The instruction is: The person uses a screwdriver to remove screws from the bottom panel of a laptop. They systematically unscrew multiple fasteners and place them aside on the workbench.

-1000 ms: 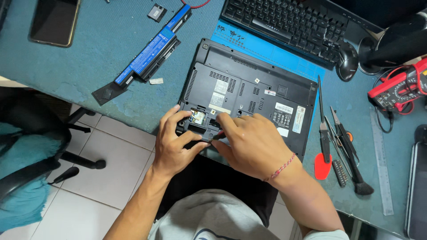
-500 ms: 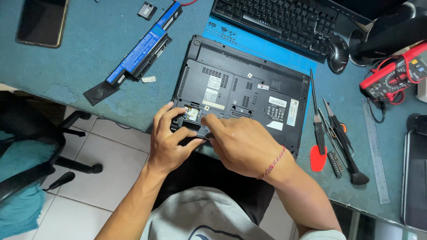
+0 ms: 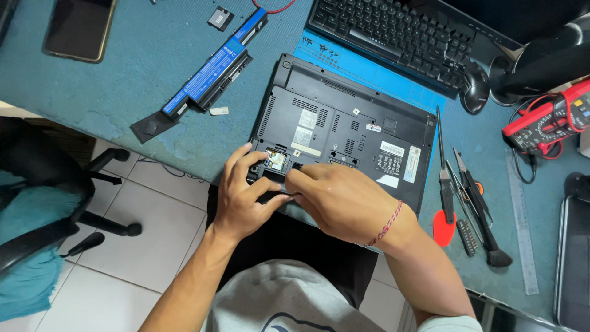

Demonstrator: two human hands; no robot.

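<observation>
A black laptop (image 3: 344, 117) lies upside down at the near edge of the teal desk (image 3: 141, 67). Its bottom panel faces up. My left hand (image 3: 243, 197) rests on the laptop's near left corner, fingers curled beside an open compartment with a small card (image 3: 276, 160) inside. My right hand (image 3: 338, 200) lies across the near edge next to it. Its fingertips meet my left thumb on a thin dark part at the laptop's edge. What that part is stays hidden under the fingers.
A blue laptop battery (image 3: 209, 80) lies left of the laptop, a phone (image 3: 80, 27) beyond it. A keyboard (image 3: 399, 34) and mouse (image 3: 476, 92) sit behind. Screwdrivers, tweezers and a brush (image 3: 467, 203) lie to the right, with a red multimeter (image 3: 547, 117) and a ruler (image 3: 522, 227).
Both hands stay at the laptop's near left corner with small finger shifts. The view has drifted slightly, so the desk items sit a little differently in frame.
</observation>
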